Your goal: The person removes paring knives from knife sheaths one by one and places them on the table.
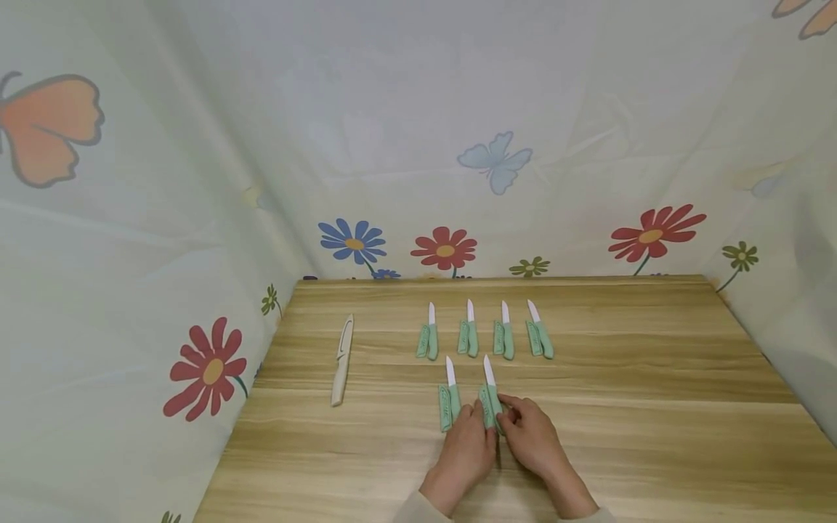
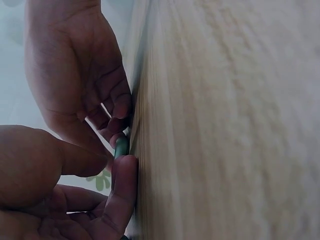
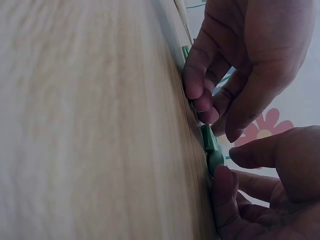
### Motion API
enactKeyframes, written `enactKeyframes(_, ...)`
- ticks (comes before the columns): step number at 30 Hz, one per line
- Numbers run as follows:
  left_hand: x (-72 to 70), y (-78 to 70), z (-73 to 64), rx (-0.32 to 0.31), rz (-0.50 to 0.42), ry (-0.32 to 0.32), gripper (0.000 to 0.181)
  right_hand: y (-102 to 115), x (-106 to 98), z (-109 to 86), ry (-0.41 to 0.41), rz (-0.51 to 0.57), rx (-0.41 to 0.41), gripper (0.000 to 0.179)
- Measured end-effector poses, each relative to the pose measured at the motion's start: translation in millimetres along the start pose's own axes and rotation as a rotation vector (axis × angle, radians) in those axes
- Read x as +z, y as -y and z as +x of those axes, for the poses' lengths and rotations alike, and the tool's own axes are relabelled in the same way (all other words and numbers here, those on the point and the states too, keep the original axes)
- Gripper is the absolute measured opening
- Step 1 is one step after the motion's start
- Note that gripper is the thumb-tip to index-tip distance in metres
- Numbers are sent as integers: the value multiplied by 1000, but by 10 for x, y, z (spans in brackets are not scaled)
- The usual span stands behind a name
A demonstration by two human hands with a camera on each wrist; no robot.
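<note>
Two bare hands are at a paring knife (image 1: 490, 373) with a white blade and green handle, and at the green sheath (image 1: 486, 401) lying against its left side. My left hand (image 1: 466, 450) has its fingertips beside the sheath's lower end. From the other side, my right hand (image 1: 535, 438) touches the green handle (image 3: 215, 161) with its fingertips, and its thumb stands apart from them. Fingers partly hide the handle and sheath. Just left lies another paring knife (image 1: 450, 372) with its own sheath (image 1: 445, 408).
Behind stand several similar knife-and-sheath pairs in a row, among them a knife (image 1: 471, 312) and a rightmost knife (image 1: 535, 312). A cream knife (image 1: 341, 363) lies farther left on the wooden table (image 1: 654, 378). A flower-printed curtain (image 1: 405, 131) encloses the table's back and sides.
</note>
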State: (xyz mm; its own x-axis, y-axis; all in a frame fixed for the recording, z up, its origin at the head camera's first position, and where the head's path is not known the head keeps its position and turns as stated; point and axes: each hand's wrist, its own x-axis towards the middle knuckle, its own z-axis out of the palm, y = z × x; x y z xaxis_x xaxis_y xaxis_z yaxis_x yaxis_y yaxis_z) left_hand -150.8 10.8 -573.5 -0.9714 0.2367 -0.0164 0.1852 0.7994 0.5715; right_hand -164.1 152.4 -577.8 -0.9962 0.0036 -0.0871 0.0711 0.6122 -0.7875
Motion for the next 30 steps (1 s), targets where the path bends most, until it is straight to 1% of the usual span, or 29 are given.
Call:
enactKeyframes(8,-24,-28,27,5,-14,-2,57,7,-39,18,-9,9,4,42)
enactKeyframes(12,-24,-22,20,8,-36,5,59,19,-59,13,-11,43,25,45)
enactKeyframes(14,-30,-16,8,7,-64,9,60,24,-66,3,-8,67,45,47)
enactKeyframes(16,-32,9,-4,-1,-122,26,62,37,-76,-12,-3,88,64,48)
enactKeyframes(19,-75,60,-41,-11,-222,57,64,59,-79,-32,2,148,95,47)
enactKeyframes(23,-169,133,-104,-9,-363,80,62,100,-57,-66,-14,281,118,38)
enactKeyframes(27,-273,217,-160,-28,-536,79,56,174,-1,-115,-5,412,127,30)
enactKeyframes(30,-361,317,-197,-68,-611,70,55,267,52,-146,47,492,132,30)
